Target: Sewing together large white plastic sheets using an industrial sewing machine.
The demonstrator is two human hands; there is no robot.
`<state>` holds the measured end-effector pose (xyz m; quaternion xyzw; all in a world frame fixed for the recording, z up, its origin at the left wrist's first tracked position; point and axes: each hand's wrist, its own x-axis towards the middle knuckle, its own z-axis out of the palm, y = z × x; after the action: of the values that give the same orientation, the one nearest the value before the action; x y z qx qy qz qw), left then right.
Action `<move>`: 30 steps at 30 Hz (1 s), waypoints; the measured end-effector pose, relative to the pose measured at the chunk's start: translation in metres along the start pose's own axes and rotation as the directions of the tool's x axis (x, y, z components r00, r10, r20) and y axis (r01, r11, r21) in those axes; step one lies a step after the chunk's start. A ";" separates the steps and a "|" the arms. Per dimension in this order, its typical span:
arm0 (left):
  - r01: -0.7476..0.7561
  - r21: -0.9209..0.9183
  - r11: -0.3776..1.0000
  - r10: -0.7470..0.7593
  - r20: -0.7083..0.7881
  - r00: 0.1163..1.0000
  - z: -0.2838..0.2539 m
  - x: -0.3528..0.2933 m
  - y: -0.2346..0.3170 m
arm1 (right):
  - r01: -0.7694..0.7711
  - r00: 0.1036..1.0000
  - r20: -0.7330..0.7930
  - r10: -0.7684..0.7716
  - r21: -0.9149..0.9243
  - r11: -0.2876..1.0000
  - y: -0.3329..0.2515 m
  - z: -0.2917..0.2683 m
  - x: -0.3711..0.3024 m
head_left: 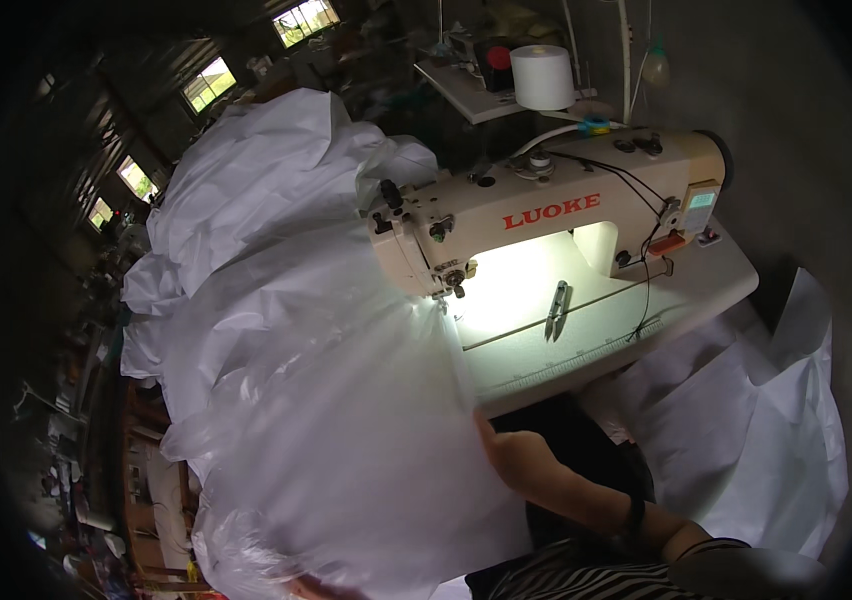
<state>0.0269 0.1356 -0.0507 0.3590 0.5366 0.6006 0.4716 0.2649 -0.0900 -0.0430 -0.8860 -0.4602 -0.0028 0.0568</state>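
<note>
A large white sheet [326,400], thin and partly see-through, spreads from the sewing machine [556,210] down toward me. Its right edge runs under the needle area at the machine's left end. My right hand [516,455] is closed on that edge, just below the front of the machine bed [536,370]; the fingertips are partly behind the sheet. Only a blurred bit of my left hand [321,588] shows at the lower edge, against the sheet, and its fingers are hidden. A pair of thread snips [557,310] lies on the lit bed under the machine arm.
More white sheeting [266,170] is heaped behind and left of the machine. Another white pile [756,430] hangs at the right. A white thread cone [543,77] stands at the back on a small table [456,92]. A black cord [646,290] dangles over the bed.
</note>
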 end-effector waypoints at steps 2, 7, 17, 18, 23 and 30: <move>0.021 -0.051 0.998 -0.025 -0.068 0.997 0.007 0.012 -0.009 | -0.097 0.995 -0.022 0.095 -0.077 0.992 0.006 -0.002 0.020; -0.098 0.047 0.994 0.096 0.044 0.994 0.037 0.052 -0.039 | -0.105 0.990 -0.095 0.103 -0.020 0.994 0.026 -0.005 0.063; -0.196 0.482 0.854 -0.113 0.540 0.834 0.079 0.070 -0.066 | -0.205 0.975 -0.113 0.194 -0.098 0.974 0.041 -0.005 0.119; -0.279 0.457 0.844 -0.073 0.614 0.786 0.076 0.071 -0.056 | -0.183 0.971 -0.132 0.201 0.137 0.974 0.043 -0.008 0.108; -0.815 0.555 0.169 0.035 0.823 0.568 0.010 0.023 0.008 | -0.131 0.970 -0.061 0.235 0.684 0.718 0.046 -0.015 0.036; -0.621 -0.351 0.701 0.397 0.915 -0.068 0.023 -0.132 0.032 | -0.202 0.962 0.076 0.262 0.844 0.496 0.039 -0.009 0.005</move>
<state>0.0815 0.0179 -0.0056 0.8633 -0.0139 0.3111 0.3972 0.3003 -0.1088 -0.0380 -0.8000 -0.2784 0.2001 0.4923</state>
